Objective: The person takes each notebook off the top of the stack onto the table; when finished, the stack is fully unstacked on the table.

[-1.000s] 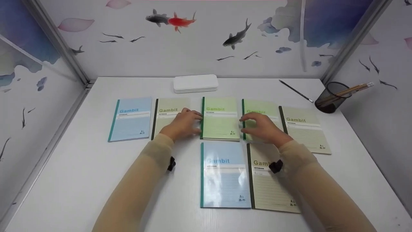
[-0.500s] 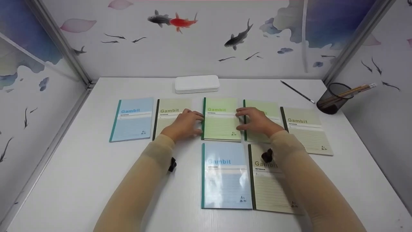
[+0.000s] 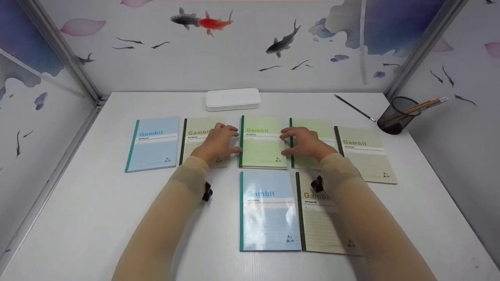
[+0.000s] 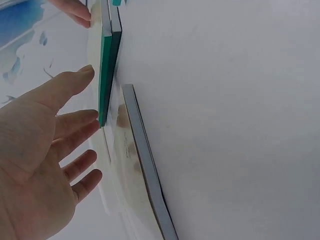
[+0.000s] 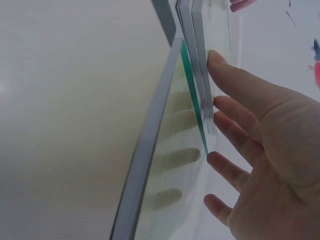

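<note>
A light green notebook (image 3: 262, 150) lies in the middle of the back row, at the top of a small stack; a second, darker spine (image 4: 114, 60) shows under it in the left wrist view. My left hand (image 3: 216, 144) is spread beside its spine, fingers extended over a beige notebook (image 3: 191, 150). At the stack's right edge, my right hand (image 3: 306, 142) touches with thumb and fingertips, the fingers fairly straight. Beneath that hand lies another green notebook (image 3: 295, 156), partly covered.
A blue notebook (image 3: 152, 152) lies far left and a beige one (image 3: 367, 156) far right. In front are a blue notebook (image 3: 269, 222) and a beige one (image 3: 324, 226). Behind stand a white case (image 3: 233, 100), a pencil (image 3: 354, 108) and a mesh pencil cup (image 3: 390, 123).
My right hand has moved left, from over the right green notebook to the middle stack's right edge. My left hand has stayed by the spine. The head view has shifted slightly.
</note>
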Available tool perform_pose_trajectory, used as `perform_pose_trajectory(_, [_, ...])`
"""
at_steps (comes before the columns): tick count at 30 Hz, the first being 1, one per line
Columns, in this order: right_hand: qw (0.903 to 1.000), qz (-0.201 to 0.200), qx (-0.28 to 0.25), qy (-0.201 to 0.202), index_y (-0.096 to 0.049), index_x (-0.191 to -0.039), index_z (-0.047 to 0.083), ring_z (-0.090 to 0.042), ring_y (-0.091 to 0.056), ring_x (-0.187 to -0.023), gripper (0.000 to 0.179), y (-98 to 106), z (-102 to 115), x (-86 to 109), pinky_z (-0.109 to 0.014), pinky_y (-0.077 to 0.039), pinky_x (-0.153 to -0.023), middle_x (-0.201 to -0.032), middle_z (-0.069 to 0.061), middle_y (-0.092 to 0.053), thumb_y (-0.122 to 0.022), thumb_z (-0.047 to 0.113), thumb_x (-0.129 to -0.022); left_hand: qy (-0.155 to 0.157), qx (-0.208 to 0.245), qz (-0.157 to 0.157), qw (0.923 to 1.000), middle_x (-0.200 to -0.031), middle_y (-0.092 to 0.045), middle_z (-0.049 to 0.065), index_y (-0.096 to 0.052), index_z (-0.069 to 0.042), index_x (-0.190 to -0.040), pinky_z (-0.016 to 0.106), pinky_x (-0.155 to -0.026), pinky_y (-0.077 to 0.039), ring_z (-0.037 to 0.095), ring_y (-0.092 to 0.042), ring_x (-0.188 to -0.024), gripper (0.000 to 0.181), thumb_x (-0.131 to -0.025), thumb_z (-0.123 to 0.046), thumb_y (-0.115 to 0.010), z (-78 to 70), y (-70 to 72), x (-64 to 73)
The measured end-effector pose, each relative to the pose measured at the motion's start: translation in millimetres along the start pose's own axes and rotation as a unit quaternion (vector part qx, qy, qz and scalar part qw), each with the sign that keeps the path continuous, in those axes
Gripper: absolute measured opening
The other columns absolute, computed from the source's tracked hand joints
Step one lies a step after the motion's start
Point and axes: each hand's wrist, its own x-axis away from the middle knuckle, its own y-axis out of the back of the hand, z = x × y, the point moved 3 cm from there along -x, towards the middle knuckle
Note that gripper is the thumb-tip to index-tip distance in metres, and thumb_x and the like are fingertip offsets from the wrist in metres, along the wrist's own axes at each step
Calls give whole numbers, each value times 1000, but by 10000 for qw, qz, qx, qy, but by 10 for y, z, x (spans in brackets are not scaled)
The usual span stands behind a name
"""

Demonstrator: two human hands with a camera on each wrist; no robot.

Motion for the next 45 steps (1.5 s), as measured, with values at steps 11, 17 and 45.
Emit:
perform_pose_trajectory(11, [9998, -51, -66, 186, -66, -137, 16, -31, -29, -156, 54, 2, 38, 32, -64, -12, -126, -162, 0, -45, -84, 27, -87, 271, 337, 299, 9986, -163, -38, 8, -54, -8, -149, 50, -127, -24, 33, -20, -154, 77, -86, -43, -82, -81, -34, -64])
perform_pose_trajectory(17, [9995, -22, 38, 304, -65, -138, 12, -33, -29, -155, 55, 12, 7, 37, -67, -8, -125, -162, -3, -45, -83, 27, -88, 387, 1020, 388, 9933, -162, -38, 9, -47, -8, -153, 47, -127, -26, 30, -21, -152, 85, -83, -36, -86, -113, -31, -43])
perform_pose_trajectory(45, [9987, -298, -173, 363, -70, -133, 22, -28, -39, -150, 49, -5, -85, 86, -69, 8, -122, -154, 2, -55, -83, 35, -88, 1356, 4963, 80, 8574, -141, -60, 7, -47, -13, -150, 38, -99, -56, 22, -66, -118, 64, -90, -4, -68, 19, -89, -101])
